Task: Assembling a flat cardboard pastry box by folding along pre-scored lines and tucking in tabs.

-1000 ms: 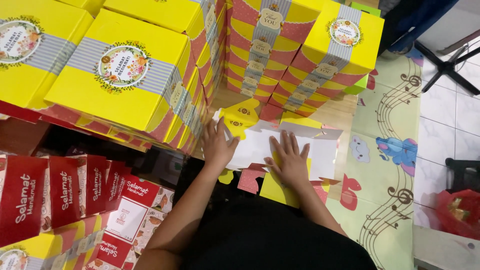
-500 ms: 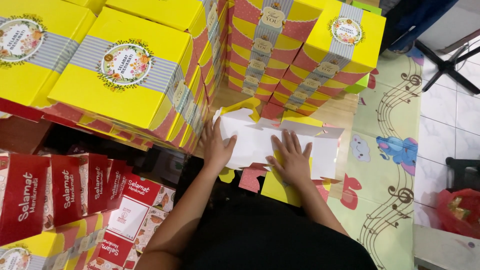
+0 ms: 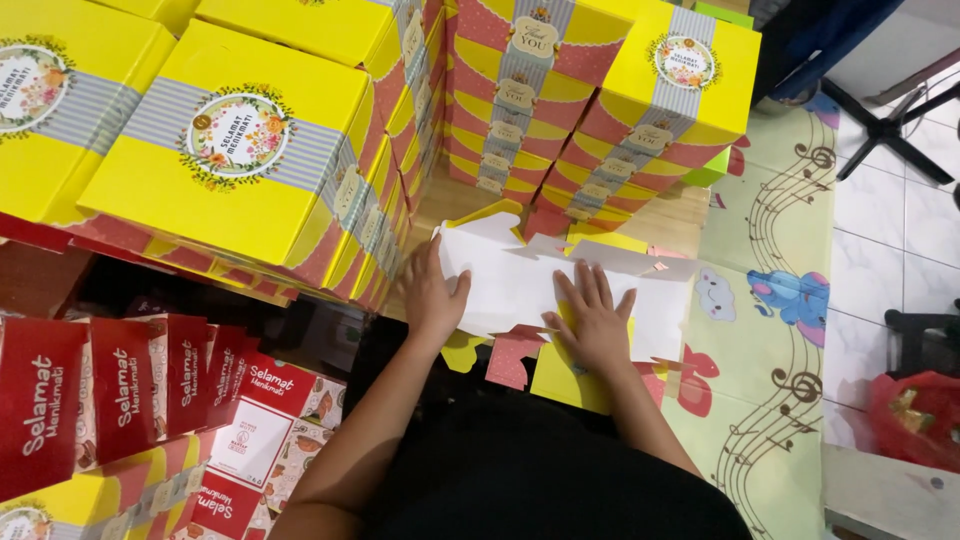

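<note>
I see the left hand (image 3: 432, 297) and right hand (image 3: 594, 325) open, palms flat on an unfolded white cardboard sheet (image 3: 545, 285). Beneath them: patterned play mat (image 3: 775, 330). Ahead, stacked yellow boxes (image 3: 230, 165); right of the right hand, white tile floor (image 3: 885, 230).

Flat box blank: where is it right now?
Head view, centre: the box blank lies white side up on the floor under the left hand and right hand, before the yellow box stacks.
</note>
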